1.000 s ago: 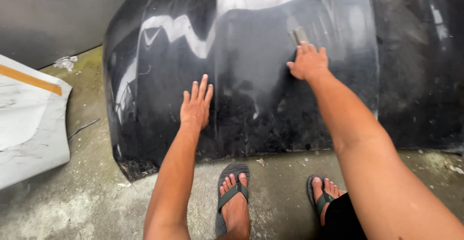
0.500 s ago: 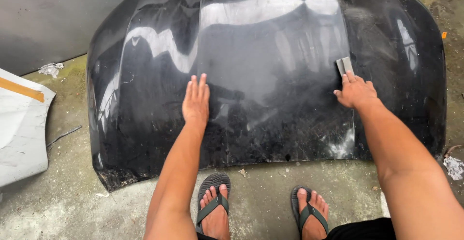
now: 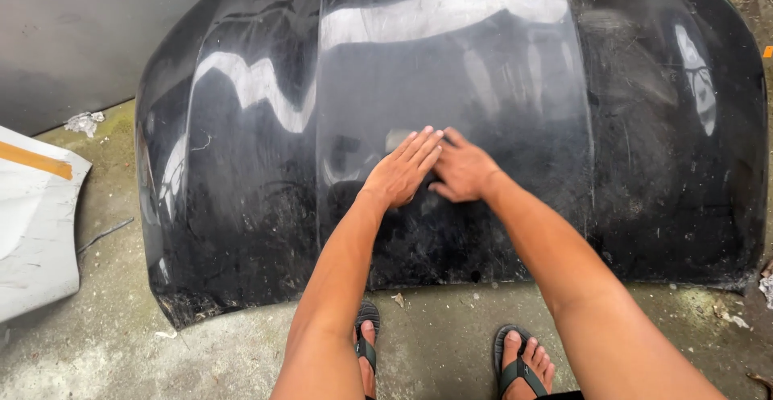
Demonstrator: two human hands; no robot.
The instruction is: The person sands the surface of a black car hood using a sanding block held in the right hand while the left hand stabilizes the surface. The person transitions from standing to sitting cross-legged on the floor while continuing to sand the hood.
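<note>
In the head view, a black car hood (image 3: 451, 126) lies on the concrete floor (image 3: 121, 352), glossy at the top and dusty and scratched nearer the person. Both hands rest on its middle panel, touching each other. The left hand (image 3: 403, 171) lies flat, palm down, fingers stretched out and close together. The right hand (image 3: 463, 171) is pressed beside it, fingers pointing left under the left hand's fingertips (whether it holds anything beneath the palm cannot be told). Below the hood's near edge stand the person's feet in dark flip-flops (image 3: 519, 364). A white panel (image 3: 32, 223) with an orange stripe lies on the floor, well apart at the left.
</note>
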